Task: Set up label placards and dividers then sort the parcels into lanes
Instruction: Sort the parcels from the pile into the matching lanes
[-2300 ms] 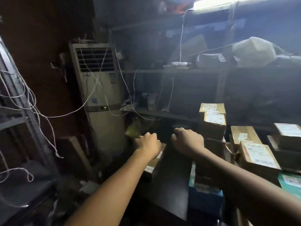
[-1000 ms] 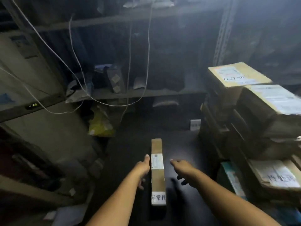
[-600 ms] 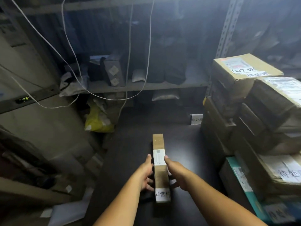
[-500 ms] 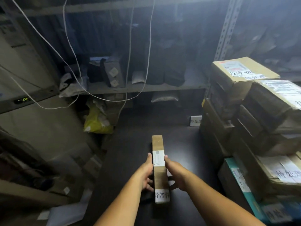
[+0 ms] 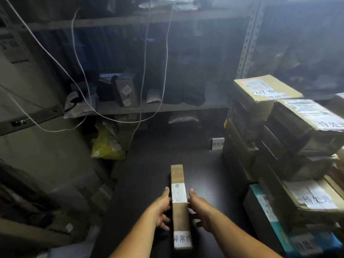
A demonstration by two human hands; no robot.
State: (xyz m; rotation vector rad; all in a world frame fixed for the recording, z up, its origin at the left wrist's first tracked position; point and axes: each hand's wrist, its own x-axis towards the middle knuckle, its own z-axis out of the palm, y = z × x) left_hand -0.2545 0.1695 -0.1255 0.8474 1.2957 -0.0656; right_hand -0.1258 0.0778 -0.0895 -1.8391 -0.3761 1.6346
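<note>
A long narrow cardboard box (image 5: pixel 179 207) lies lengthwise on the dark table (image 5: pixel 149 183). It carries a shipping label on top and a white handwritten label at its near end. My left hand (image 5: pixel 161 210) touches its left side and my right hand (image 5: pixel 200 209) touches its right side, thumbs pointing forward along the top edges and fingers loosely spread. A small white placard (image 5: pixel 217 143) stands at the table's far edge. Stacked parcels (image 5: pixel 279 131) with handwritten labels fill the right side.
Metal shelving (image 5: pixel 149 107) with dark bags stands behind the table, and white cables (image 5: pixel 111 116) hang in front of it. A yellow bag (image 5: pixel 107 146) sits past the table's far left corner. A tall grey unit (image 5: pixel 37 146) stands at left.
Both hands have closed in from beside the narrow box onto its two sides. The box has stayed in the same spot on the table.
</note>
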